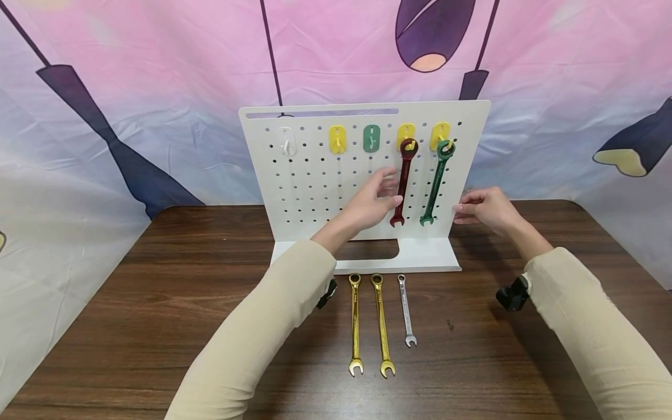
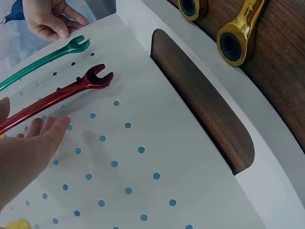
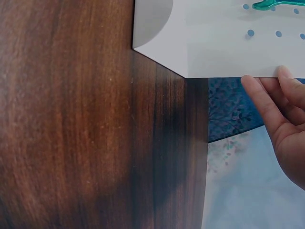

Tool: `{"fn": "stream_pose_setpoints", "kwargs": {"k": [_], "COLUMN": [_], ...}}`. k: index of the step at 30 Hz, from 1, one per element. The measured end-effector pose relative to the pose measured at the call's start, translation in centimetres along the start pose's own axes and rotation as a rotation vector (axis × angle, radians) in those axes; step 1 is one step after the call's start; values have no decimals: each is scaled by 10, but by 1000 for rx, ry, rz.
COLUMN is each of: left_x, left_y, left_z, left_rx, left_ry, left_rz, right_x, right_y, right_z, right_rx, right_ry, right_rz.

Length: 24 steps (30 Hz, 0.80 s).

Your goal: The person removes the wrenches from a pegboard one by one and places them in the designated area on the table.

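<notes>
A red combination wrench (image 1: 404,184) hangs by its ring end from a yellow hook on the white pegboard (image 1: 310,192). My left hand (image 1: 371,201) is just left of it, fingers loosely extended and thumb tip at the handle. In the left wrist view, the red wrench (image 2: 52,98) passes between thumb and fingers, which are not curled round it. To its right a green wrench (image 1: 437,184) hangs from another yellow hook. My right hand (image 1: 488,209) pinches the board's right edge, thumb on the front face and fingers partly hidden behind, as the right wrist view shows.
Two gold wrenches (image 1: 355,326) and a smaller silver wrench (image 1: 406,309) lie on the dark wooden table (image 1: 210,291) before the board's base. A white hook (image 1: 287,142), a yellow hook (image 1: 338,140) and a green hook (image 1: 371,139) hold nothing. A patterned cloth (image 1: 184,87) hangs behind.
</notes>
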<state>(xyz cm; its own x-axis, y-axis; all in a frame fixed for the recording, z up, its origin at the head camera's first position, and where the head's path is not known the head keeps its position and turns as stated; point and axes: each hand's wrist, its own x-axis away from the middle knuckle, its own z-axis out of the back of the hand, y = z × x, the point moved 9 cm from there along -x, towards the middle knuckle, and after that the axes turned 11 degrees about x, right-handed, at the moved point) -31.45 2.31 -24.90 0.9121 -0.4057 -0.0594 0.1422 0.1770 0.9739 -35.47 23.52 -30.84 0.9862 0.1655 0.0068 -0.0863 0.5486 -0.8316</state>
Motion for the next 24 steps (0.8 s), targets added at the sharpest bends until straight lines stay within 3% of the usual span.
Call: {"fn": "stream_pose_setpoints", "kwargs": {"k": [10,18,24], "left_x": [2,4,5], "left_y": [3,10,13], "left_z": [0,2,-1], "left_rx": [3,-42,3], "left_ry": [9,96,123], "left_rz": [-4,-53,-80], "right_x": [0,0,0], "right_y": [-2,-1,0], "right_z": [0,1,1], "right_rx": [11,13,18], "right_ry": [-1,2,2], "right_rz": [6,3,1]}}
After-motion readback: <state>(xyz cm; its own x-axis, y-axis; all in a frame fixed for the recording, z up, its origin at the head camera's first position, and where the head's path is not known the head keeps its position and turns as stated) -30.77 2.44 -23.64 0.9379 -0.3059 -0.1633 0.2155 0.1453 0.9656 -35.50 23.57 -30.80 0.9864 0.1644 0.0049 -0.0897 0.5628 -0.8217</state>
